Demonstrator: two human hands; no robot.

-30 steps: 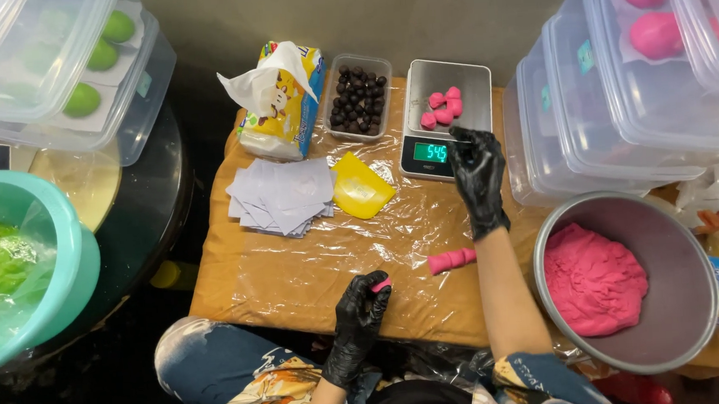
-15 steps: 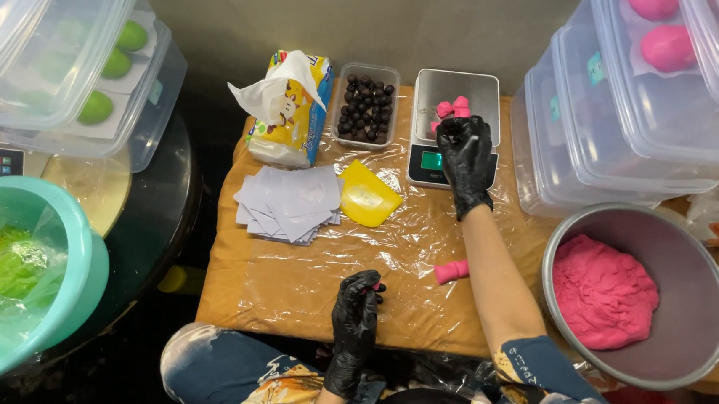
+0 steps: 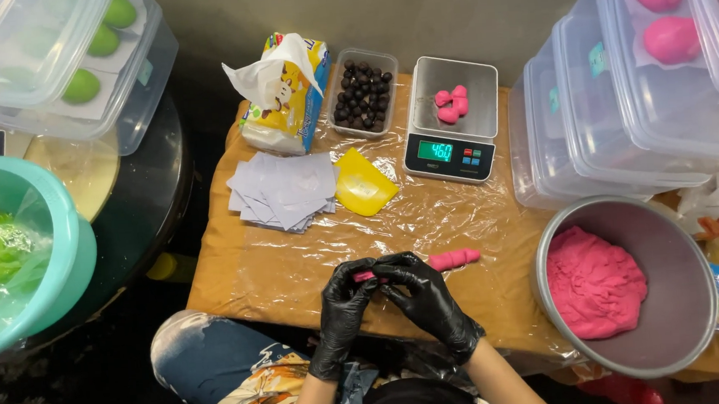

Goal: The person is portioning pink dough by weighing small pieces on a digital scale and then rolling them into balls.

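The right hand (image 3: 425, 294), which half a second ago was up over the digital scale (image 3: 452, 120), is now back at the near edge of the worktop (image 3: 279, 258), meeting the left hand (image 3: 343, 308); the scale's steel tray holds a small cluster of pink dough pieces (image 3: 451, 104), left lying there on their own. Both hands, in glossy black gloves, close together around a small bit of pink dough (image 3: 365, 275), the grip of each curled shut on it with only a sliver of pink showing between the fingers, so a fresh portion appears to be in hand. A short roll of pink dough (image 3: 455, 259) lies just beside the right hand on the crinkled clear film covering the worktop. The dough looks soft and matte; a large rumpled mass of it (image 3: 594, 282) fills a round metal bowl (image 3: 680, 230) at the right. Farther back lie a yellow plastic scraper (image 3: 364, 185), a loose stack of pale square papers (image 3: 285, 190), and a clear tub of small dark balls (image 3: 362, 94).
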